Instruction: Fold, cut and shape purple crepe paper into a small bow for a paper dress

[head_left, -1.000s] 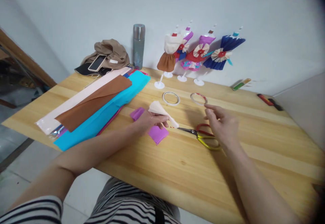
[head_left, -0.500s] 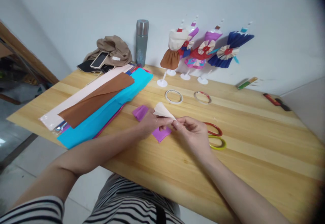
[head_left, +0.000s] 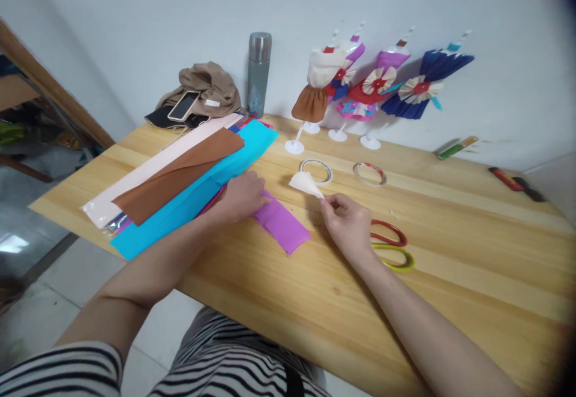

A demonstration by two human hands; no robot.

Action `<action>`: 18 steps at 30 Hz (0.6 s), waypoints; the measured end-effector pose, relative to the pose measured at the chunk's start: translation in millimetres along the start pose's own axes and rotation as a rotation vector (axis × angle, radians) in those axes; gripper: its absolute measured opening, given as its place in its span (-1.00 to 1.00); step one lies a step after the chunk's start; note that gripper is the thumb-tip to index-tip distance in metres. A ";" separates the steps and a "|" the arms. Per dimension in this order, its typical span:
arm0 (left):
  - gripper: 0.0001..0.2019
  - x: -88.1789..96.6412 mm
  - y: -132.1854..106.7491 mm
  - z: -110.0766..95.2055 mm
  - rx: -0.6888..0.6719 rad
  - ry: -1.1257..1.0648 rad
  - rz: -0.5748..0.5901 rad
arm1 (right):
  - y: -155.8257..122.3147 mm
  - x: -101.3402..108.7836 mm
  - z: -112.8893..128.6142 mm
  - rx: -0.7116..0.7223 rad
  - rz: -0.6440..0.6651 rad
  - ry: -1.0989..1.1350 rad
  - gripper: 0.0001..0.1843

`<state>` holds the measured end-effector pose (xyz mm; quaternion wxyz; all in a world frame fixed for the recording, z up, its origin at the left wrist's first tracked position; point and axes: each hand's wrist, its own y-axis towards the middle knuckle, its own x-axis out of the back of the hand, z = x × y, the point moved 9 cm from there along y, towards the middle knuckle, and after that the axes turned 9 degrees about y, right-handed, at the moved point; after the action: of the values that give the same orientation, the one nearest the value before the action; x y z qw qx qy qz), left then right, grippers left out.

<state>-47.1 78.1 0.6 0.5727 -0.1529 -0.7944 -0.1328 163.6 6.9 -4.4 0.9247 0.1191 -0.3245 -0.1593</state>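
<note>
My right hand (head_left: 347,224) pinches the narrow end of a cream paper fan (head_left: 305,183) and holds it just above the wooden table (head_left: 450,277). My left hand (head_left: 240,195) lies palm down on the near end of a folded purple paper (head_left: 282,225), next to the stack of coloured paper sheets (head_left: 189,175). Its fingers are curled over the paper. Scissors with red and yellow handles (head_left: 393,246) lie partly hidden behind my right hand.
Two tape rings (head_left: 317,171) (head_left: 369,173) lie beyond the fan. Paper dresses on white stands (head_left: 360,85), a steel flask (head_left: 258,73), and a beige cloth with a phone (head_left: 202,94) line the wall. A glue stick (head_left: 456,147) and a red cutter (head_left: 510,182) lie far right.
The cream fan passed from my left hand to my right. My left hand dropped onto the purple paper, which now lies flat and unfolded longer. The view shifted slightly left.
</note>
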 end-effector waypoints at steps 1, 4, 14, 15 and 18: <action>-0.86 -3.5 -1.4 -2.5 -0.017 0.044 0.028 | 1.7 -5.3 0.1 0.033 0.027 -0.054 -0.73; -0.85 -7.0 -4.0 -13.3 -0.063 0.083 0.046 | 2.2 -16.4 2.6 0.157 0.074 -0.177 -0.72; -0.81 -16.6 -5.9 -32.7 -0.091 -0.784 0.322 | -22.8 0.3 35.2 0.359 0.039 0.127 -0.68; -0.78 -18.7 -8.3 -36.3 -0.075 -0.917 0.368 | -25.2 -5.4 32.9 0.286 0.111 0.198 -0.63; -0.69 -16.3 -9.5 -37.7 -0.005 -1.150 0.342 | -33.9 -23.3 19.2 0.020 0.266 0.443 -0.49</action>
<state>-13.3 53.4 -3.6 0.0640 -0.3272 -0.9407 0.0631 126.8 -17.9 -13.9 0.9849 0.1164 -0.1285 -0.0034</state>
